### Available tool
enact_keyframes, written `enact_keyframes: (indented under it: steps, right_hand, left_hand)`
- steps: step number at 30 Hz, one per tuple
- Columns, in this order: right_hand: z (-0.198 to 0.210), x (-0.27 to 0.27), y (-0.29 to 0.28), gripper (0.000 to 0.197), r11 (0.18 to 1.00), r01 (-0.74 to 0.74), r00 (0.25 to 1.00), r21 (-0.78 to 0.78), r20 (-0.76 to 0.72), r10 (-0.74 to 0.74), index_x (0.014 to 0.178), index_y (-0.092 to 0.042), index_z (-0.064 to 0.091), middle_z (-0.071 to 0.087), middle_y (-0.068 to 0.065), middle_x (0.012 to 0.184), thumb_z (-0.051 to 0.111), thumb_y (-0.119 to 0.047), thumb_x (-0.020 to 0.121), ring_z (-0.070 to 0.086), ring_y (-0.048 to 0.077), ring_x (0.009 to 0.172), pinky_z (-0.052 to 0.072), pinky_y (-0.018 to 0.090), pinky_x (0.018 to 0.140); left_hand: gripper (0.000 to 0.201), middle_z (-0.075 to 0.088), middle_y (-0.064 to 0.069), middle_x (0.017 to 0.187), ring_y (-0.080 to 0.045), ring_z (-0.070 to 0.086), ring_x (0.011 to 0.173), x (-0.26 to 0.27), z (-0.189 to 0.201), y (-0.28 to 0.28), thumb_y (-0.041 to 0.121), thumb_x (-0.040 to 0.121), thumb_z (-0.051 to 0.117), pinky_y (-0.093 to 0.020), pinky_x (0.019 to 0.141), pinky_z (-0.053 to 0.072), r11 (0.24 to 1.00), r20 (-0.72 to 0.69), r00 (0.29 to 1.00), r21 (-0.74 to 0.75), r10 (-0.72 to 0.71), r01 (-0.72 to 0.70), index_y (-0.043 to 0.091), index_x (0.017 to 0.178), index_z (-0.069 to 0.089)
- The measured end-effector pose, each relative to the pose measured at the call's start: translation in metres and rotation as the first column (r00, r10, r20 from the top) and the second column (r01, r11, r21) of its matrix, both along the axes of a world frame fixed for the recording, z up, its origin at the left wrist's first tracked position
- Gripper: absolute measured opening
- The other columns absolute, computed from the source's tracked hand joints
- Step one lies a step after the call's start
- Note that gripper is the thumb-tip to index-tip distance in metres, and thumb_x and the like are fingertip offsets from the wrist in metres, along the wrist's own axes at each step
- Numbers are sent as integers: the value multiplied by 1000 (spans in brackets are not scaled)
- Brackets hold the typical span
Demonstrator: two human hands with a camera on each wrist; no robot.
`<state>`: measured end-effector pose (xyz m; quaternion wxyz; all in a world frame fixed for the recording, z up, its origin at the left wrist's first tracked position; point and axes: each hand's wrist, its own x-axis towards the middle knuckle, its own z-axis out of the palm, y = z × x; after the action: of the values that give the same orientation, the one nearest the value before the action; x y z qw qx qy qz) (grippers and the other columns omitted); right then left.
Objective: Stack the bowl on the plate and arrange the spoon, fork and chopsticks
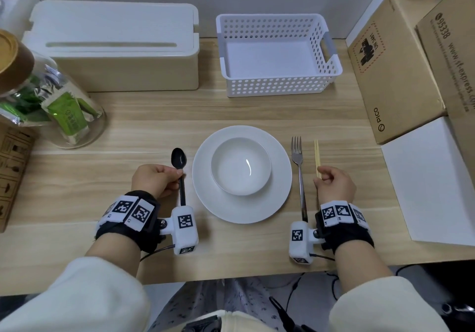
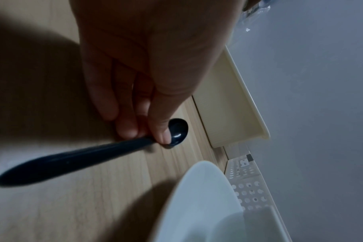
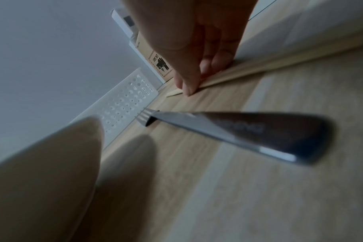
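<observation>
At the centre of the wooden table (image 1: 257,110) we note the white plate (image 1: 279,192), our landmark, with the white bowl (image 1: 240,165) standing upright on it, a little toward the far side.

Left of the plate, just beside its rim and not touching it: black spoon (image 1: 179,163), bowl end pointing away from us, handle toward us. Left hand (image 1: 154,181) pinches the spoon's neck between thumb and curled fingers; in the left wrist view the thumb tip presses down just behind the spoon bowl, which lies on the table.

Right of the plate, near its rim: metal fork (image 1: 298,162), tines pointing away, flat on the table, untouched by either hand. Right of the fork, roughly parallel with it: pair of wooden chopsticks (image 1: 317,154). Right hand (image 1: 335,186) grasps them with curled fingers; the right wrist view shows the fingertips (image 3: 190,85) on the sticks near their far ends, sticks low against the table.

Beyond the plate: white perforated basket (image 1: 277,86). Beyond and left of the plate: cream lidded box (image 1: 115,48) and glass jar (image 1: 56,100). Right of the plate: cardboard boxes (image 1: 395,74).
</observation>
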<state>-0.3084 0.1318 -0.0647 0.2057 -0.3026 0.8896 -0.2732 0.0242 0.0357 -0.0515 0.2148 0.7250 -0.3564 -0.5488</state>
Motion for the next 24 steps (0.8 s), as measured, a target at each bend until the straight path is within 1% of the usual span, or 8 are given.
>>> enact_keyframes:
  steps: [2, 5, 9, 11, 14, 19, 22, 24]
  right_hand:
    - [2, 1, 1, 26, 1000, -14, 1000, -8, 3, 14, 103, -9, 68, 58, 9, 98, 63, -1, 78, 51, 17, 79, 42, 23, 81]
    - [4, 8, 4, 21, 998, -65, 997, -10, -40, 65, 98, -9, 69, 49, 3, 97, 67, -9, 77, 48, 14, 81, 34, 18, 77]
    - [5, 19, 4, 14, 996, -79, 996, 46, -44, 82, 83, -10, 73, 62, 11, 98, 71, -21, 75, 52, 17, 78, 34, 21, 73]
    - [8, 18, 3, 14, 993, -96, 994, 68, -49, 99, 83, -10, 74, 66, 14, 98, 68, -20, 77, 58, 24, 83, 34, 21, 72]
    - [11, 19, 0, 17, 993, -100, 994, 70, -29, 102, 87, -10, 75, 68, 13, 97, 67, -21, 77, 62, 27, 90, 35, 22, 72]
    - [9, 25, -1, 22, 988, -123, 992, 96, 34, 121, 95, -12, 73, 68, 5, 78, 68, -20, 74, 61, 20, 79, 39, 21, 72]
    - [14, 24, -3, 21, 988, -105, 993, 113, 62, 98, 95, -11, 74, 58, -4, 60, 66, -15, 75, 56, 18, 74, 36, 20, 71]
    - [16, 25, -2, 22, 988, -99, 992, 114, 84, 90, 96, -11, 73, 56, -9, 57, 67, -15, 75, 56, 18, 74, 36, 20, 71]
  left_hand:
    - [10, 66, -1, 65, -15, 59, 60, 0, 1, 1, 12, 79, 69, -15, 49, 52, 1000, 6, 1000, -16, -2, 2, 10, 69, 66]
    - [9, 68, -6, 71, -18, 62, 64, 0, 0, 0, 14, 76, 72, -18, 52, 54, 999, 52, 998, -27, -24, 25, 9, 71, 67]
    - [10, 66, -8, 70, -17, 60, 61, 1, 1, 1, 15, 75, 73, -17, 52, 55, 999, 86, 996, -26, -20, 23, 9, 71, 67]
    - [10, 66, -7, 70, -16, 60, 60, 1, 2, 1, 15, 75, 73, -14, 49, 54, 1000, 85, 996, -22, -19, 20, 9, 71, 67]
    - [10, 67, -5, 70, -16, 60, 62, 1, 3, 2, 16, 75, 73, -19, 53, 55, 1000, 79, 997, -19, -22, 24, 10, 70, 67]
    - [10, 66, -7, 72, -18, 61, 64, -2, 3, 4, 16, 75, 73, -27, 65, 53, 999, 87, 996, -38, -12, 15, 9, 72, 67]
    - [10, 67, -7, 72, -19, 61, 66, -2, 3, 4, 17, 75, 73, -26, 64, 52, 999, 79, 997, -33, -12, 15, 9, 74, 68]
    - [11, 65, -7, 70, -19, 60, 65, -2, 3, 5, 17, 75, 73, -25, 61, 51, 999, 74, 997, -34, -13, 16, 9, 72, 67]
